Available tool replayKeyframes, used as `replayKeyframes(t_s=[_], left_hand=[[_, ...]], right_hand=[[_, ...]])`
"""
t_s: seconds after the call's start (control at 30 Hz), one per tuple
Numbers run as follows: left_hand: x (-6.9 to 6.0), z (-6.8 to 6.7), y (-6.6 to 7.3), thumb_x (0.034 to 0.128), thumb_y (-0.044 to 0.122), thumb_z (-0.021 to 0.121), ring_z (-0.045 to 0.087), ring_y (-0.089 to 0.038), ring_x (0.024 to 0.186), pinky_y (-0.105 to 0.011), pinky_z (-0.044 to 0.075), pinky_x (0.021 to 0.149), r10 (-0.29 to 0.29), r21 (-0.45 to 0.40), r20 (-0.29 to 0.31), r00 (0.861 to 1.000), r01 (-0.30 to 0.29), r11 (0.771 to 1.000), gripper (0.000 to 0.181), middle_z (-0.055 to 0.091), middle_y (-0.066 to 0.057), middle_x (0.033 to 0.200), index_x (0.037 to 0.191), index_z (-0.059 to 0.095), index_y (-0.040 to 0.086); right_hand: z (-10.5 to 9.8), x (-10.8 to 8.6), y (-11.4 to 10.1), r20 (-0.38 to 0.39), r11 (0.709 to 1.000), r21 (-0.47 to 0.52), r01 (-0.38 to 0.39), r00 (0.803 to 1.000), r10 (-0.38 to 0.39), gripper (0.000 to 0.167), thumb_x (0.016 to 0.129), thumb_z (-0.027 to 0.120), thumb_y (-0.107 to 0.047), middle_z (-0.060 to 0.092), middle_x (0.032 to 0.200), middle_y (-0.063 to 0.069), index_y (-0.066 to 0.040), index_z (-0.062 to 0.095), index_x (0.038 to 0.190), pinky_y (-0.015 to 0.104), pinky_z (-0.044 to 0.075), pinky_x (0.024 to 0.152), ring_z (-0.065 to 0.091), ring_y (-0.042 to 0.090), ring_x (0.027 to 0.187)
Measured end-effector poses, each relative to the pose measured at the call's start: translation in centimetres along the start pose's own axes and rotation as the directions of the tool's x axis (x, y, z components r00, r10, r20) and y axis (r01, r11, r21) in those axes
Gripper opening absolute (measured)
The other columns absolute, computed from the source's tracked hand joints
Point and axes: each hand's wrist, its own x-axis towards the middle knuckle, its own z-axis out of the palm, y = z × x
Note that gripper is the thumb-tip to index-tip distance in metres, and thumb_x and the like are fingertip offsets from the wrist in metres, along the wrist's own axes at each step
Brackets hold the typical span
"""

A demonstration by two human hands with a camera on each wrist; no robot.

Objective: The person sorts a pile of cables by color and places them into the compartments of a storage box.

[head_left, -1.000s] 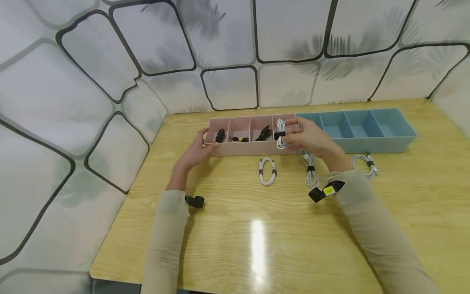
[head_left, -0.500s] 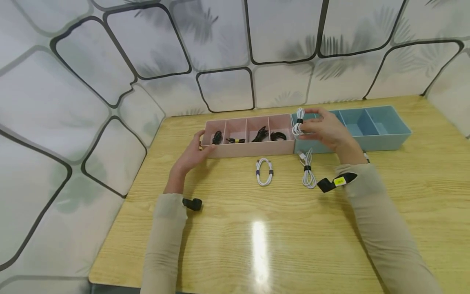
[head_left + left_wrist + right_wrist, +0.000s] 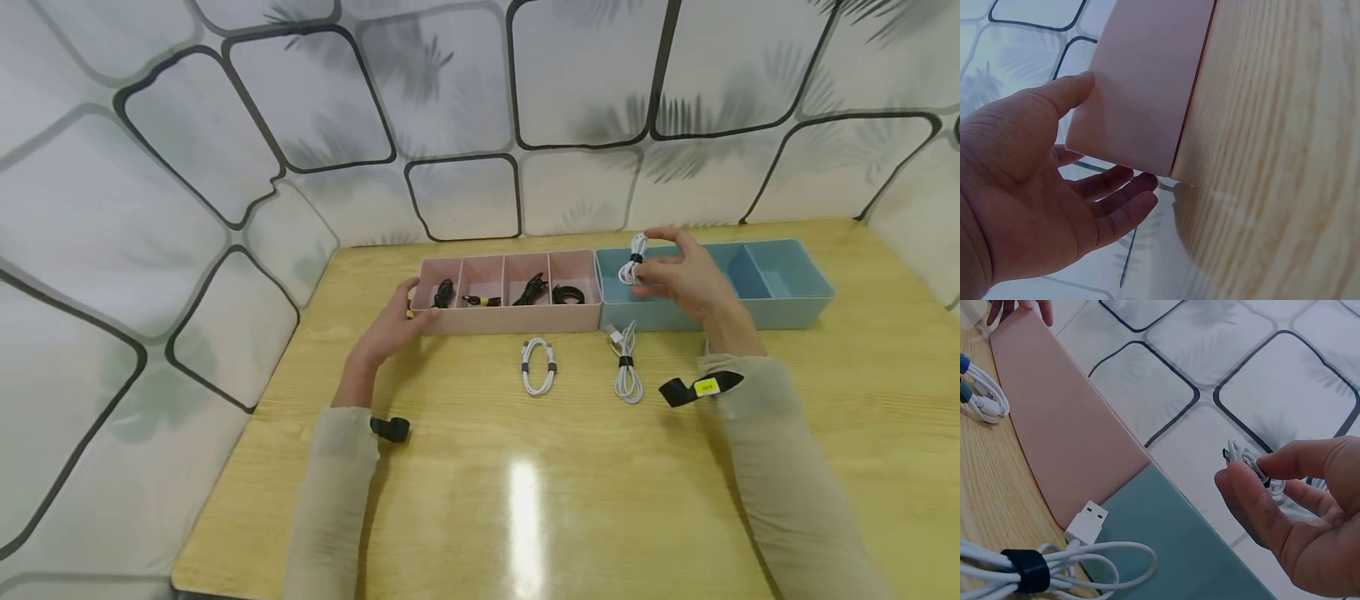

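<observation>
My right hand (image 3: 693, 283) pinches a coiled white cable (image 3: 633, 260) with a black tie between thumb and fingers. It holds the cable above the leftmost compartment of the blue divided box (image 3: 787, 310). At the left end of the pink divided box (image 3: 510, 322), my left hand (image 3: 386, 329) rests with its thumb on the front edge and its fingers curled round the end wall. In the left wrist view, the thumb touches the pink wall (image 3: 1141, 87). Black cables lie in the pink compartments, among them a round black coil (image 3: 567, 295) in the rightmost one.
In front of the boxes lie an oval white cable (image 3: 538, 367) and a white USB cable (image 3: 628, 367) with a black tie. The two boxes stand end to end on a wooden table (image 3: 450, 492). A patterned wall (image 3: 465, 200) rises behind.
My right hand has carried the white cable rightward, from over the pink box's right compartment to over the blue box. The black coil has come into sight. My left hand stays at the pink box.
</observation>
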Motion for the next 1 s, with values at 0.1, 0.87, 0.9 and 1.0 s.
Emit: replayKeyframes(t_s=[0.1, 0.87, 0.9, 1.0], left_hand=[[0.1, 0.1, -0.1, 0.1014, 0.036, 0.057, 0.036, -0.038, 0.138, -0.055, 0.034, 0.109, 0.009, -0.009, 0.002, 1.000, -0.009, 1.000, 0.078, 0.025, -0.022, 0.159, 0.159, 0.010, 0.013], [-0.4, 0.0, -0.4, 0.1019, 0.032, 0.057, 0.055, -0.042, 0.119, -0.053, 0.046, 0.096, 0.025, -0.034, 0.005, 1.000, -0.025, 0.999, 0.077, 0.039, -0.030, 0.145, 0.159, 0.011, 0.010], [-0.2, 0.0, -0.3, 0.1021, 0.030, 0.057, 0.055, -0.042, 0.119, -0.053, 0.045, 0.097, 0.025, -0.040, 0.005, 1.000, -0.025, 0.999, 0.076, 0.038, -0.030, 0.145, 0.159, 0.010, 0.009], [0.3, 0.0, -0.1, 0.1021, 0.029, 0.057, 0.055, -0.043, 0.120, -0.053, 0.045, 0.098, 0.020, -0.048, 0.002, 1.000, -0.019, 0.999, 0.076, 0.037, -0.031, 0.146, 0.159, 0.010, 0.009]], right_hand=[[-0.3, 0.0, 0.5, 0.003, 0.999, -0.046, 0.008, 1.000, -0.008, 0.060, 0.097, 0.061, -0.002, 0.060, 0.096, 0.003, -0.016, 0.032, 0.149, 0.035, 0.059, 0.072, 0.065, 0.016, 0.079], [-0.6, -0.5, 1.9, 0.051, 0.990, -0.142, 0.015, 0.999, -0.008, 0.033, 0.101, 0.058, -0.010, 0.051, 0.117, 0.001, -0.005, 0.051, 0.132, 0.030, 0.059, 0.070, 0.060, 0.011, 0.091], [-0.8, -0.4, 1.7, 0.054, 0.987, -0.157, 0.018, 0.998, -0.010, 0.033, 0.101, 0.058, -0.011, 0.051, 0.118, 0.001, -0.006, 0.051, 0.132, 0.030, 0.059, 0.071, 0.060, 0.010, 0.092], [-1.3, -0.1, 1.1, 0.064, 0.981, -0.194, 0.014, 0.998, -0.001, 0.036, 0.101, 0.060, -0.014, 0.051, 0.120, 0.000, -0.005, 0.049, 0.134, 0.030, 0.059, 0.073, 0.059, 0.009, 0.096]])
